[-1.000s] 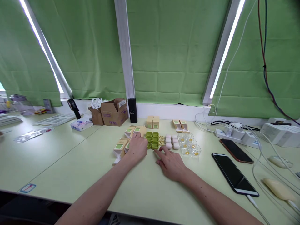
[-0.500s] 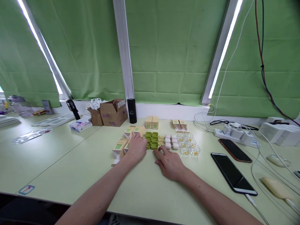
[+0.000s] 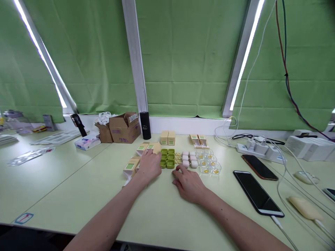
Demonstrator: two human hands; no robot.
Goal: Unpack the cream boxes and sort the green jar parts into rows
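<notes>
My left hand (image 3: 150,164) rests among small cream boxes (image 3: 131,166) with green labels, just left of a block of small green square cups (image 3: 170,163). Its fingers reach forward and bend down, partly hidden, with no held thing visible. On the bare tabletop in front of the cups lies my right hand (image 3: 188,183), fingers loosely bent and apart, holding nothing. Close beyond its fingertips are small cream pieces (image 3: 177,157) and pale pink rounded blocks (image 3: 193,164). Further right stand clear cups (image 3: 210,162) with yellow centres.
Two cream boxes (image 3: 168,138) stand upright behind the cups, with open boxes (image 3: 199,141) to their right. A black cylinder (image 3: 145,125) and a cardboard carton (image 3: 125,128) are at the back. Phones (image 3: 258,191), a power strip (image 3: 259,151) and white cables occupy the right side.
My left fingers have drawn slightly left, off the edge of the green cups. My right index finger has pulled back and bent a little. The whole view has shifted slightly.
</notes>
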